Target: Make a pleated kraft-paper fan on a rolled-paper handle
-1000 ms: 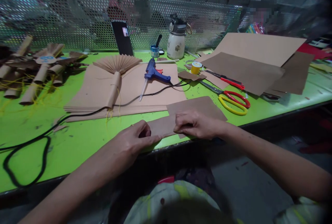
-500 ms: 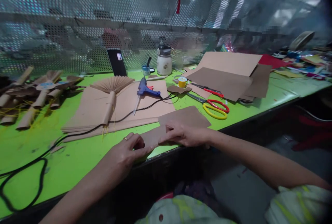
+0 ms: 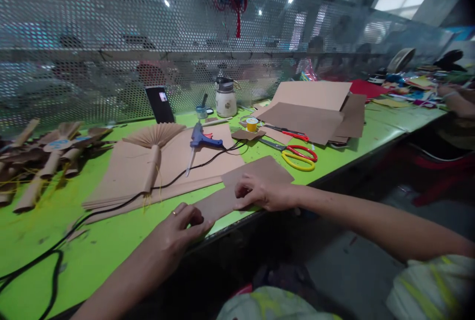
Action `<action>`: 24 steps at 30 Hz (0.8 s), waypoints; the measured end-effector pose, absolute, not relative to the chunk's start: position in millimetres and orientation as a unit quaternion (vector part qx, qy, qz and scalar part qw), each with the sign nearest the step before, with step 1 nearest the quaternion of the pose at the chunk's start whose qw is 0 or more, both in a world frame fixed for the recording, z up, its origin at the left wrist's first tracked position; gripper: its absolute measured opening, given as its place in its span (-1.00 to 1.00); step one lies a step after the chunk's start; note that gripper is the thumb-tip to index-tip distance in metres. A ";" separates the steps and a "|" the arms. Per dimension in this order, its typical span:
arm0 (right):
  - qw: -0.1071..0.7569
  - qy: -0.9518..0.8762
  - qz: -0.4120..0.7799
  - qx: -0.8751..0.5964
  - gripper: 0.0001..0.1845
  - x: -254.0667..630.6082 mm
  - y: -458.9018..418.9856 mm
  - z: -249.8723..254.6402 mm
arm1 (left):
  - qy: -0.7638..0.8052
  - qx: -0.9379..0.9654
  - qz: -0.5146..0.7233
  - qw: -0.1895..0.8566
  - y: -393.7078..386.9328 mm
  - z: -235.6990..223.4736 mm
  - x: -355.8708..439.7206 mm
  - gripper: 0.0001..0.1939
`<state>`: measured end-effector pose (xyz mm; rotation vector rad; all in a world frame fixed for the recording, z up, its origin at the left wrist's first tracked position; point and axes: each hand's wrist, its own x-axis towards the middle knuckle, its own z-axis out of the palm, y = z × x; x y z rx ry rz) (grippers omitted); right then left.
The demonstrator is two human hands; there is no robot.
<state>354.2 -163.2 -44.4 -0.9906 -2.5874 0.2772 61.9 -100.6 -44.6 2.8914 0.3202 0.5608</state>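
A narrow piece of brown kraft paper (image 3: 217, 204) lies near the table's front edge, between my two hands. My left hand (image 3: 180, 227), with a ring on one finger, is closed on the paper's left end, thumb along the front edge. My right hand (image 3: 260, 192) pinches its right part, fingers curled and thumb at the front edge. Just behind the right hand lies a flat brown paper sheet (image 3: 269, 165), partly covered by that hand. Behind the left hand, a pleated paper fan on a rolled paper handle (image 3: 151, 169) rests on a stack of kraft paper (image 3: 111, 179).
A blue glue gun (image 3: 204, 138) lies on the stack, its black cord (image 3: 107, 209) running left. Scissors with red and yellow handles (image 3: 297, 157), a yellow spool (image 3: 251, 124), large brown sheets (image 3: 304, 119), a bottle (image 3: 225, 100) and a propped phone (image 3: 159, 105) stand behind. Rolled paper pieces (image 3: 52, 161) lie left.
The camera view has tilted up and turned right, so the tabletop things appear shifted. My right hand has moved slightly along the paper, away from the left hand; both still hold it.
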 end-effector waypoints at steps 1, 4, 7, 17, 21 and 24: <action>0.176 -0.916 0.090 -0.349 -0.58 355.6 -164.6 -44.6 | 0.106 0.974 0.180 0.089 -100.5 -44.5 61.0 -0.56; 0.183 -0.917 0.091 -0.344 -0.57 359.6 -168.0 -46.1 | 0.104 0.978 0.153 0.094 -99.1 -46.4 56.7 -0.57; 0.203 -0.912 0.113 -0.338 -0.57 363.5 -170.8 -48.0 | 0.092 0.976 0.159 0.116 -97.6 -50.3 50.2 -0.54; 0.152 -0.909 0.125 -0.367 -0.65 355.7 -179.2 -26.1 | 0.089 0.974 0.114 0.172 -108.4 -31.5 42.0 -0.59; 0.099 -0.919 0.092 -0.371 -0.81 342.9 -176.4 -11.6 | 0.096 0.975 0.128 0.151 -114.0 -26.4 45.2 -0.70; 0.057 -0.924 0.037 -0.377 -0.85 332.9 -175.4 -6.8 | 0.100 0.973 0.143 0.153 -115.8 -28.7 44.8 -0.71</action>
